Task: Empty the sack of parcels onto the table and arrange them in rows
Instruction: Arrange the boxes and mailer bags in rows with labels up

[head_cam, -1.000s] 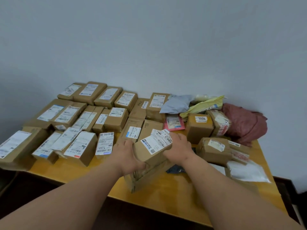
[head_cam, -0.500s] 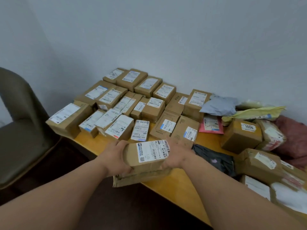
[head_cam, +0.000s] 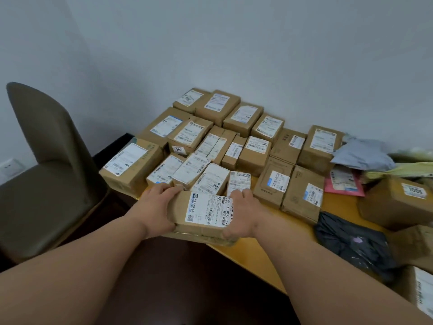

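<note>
I hold a brown cardboard parcel (head_cam: 201, 211) with a white shipping label between both hands at the table's near left edge. My left hand (head_cam: 156, 207) grips its left end and my right hand (head_cam: 242, 212) grips its right end. A flatter box (head_cam: 206, 238) lies pressed under it, partly over the table edge. Just beyond, several labelled cardboard parcels (head_cam: 210, 148) stand in rows on the wooden table (head_cam: 255, 254), reaching back to the wall.
Loose parcels lie to the right: a black bag (head_cam: 351, 245), a box marked 1006 (head_cam: 396, 202), a pink mailer (head_cam: 344, 184), a grey bag (head_cam: 363, 153), a yellow bag (head_cam: 403, 171). A brown chair (head_cam: 46, 160) stands left of the table.
Both hands have carried the parcel leftward and forward to the rows' front edge, and its label now lies flatter. My view has swung left, bringing the chair in.
</note>
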`<state>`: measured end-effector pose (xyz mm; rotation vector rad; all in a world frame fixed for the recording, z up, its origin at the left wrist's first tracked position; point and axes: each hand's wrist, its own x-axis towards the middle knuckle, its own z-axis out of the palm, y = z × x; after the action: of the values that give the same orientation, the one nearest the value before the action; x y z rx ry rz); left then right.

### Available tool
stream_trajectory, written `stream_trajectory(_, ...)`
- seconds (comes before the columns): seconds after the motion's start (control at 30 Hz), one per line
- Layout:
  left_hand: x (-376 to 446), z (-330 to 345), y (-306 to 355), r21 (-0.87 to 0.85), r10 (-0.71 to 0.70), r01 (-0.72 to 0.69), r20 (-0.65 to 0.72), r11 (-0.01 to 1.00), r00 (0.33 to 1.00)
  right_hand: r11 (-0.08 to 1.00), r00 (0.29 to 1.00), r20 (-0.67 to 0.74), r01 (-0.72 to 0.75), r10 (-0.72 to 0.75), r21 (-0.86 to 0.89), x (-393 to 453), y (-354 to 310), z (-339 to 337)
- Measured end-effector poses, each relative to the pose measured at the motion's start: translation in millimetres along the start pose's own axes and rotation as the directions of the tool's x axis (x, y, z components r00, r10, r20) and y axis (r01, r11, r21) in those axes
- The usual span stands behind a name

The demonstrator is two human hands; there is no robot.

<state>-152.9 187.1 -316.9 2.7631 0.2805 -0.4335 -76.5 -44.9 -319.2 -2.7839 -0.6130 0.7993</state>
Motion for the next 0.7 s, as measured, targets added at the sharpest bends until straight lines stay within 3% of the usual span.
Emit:
stream_trajectory(0.13,26.9,0.1,-12.5,0.029,0.044,-0.044,0.001,0.999,0.999,0.998,0.998,-0.002,-0.058,0.058,0.023,12.2,-4.6,7.1)
stream_trajectory(0.6,43.4,-2.7,-9.8,0.186,-0.003,0.001,0.009,0.982,1.0,0.968,0.993,-0.038,-0.098,0.11,0.231,17.1,-15.3,20.4)
stream_trajectory(0.7,42.1,-3.2,4.5,0.208,0.063,-0.065,0.017,0.976,0.998,0.935,0.987,-0.014,-0.148,0.161,0.323,3.6,-0.3,16.3)
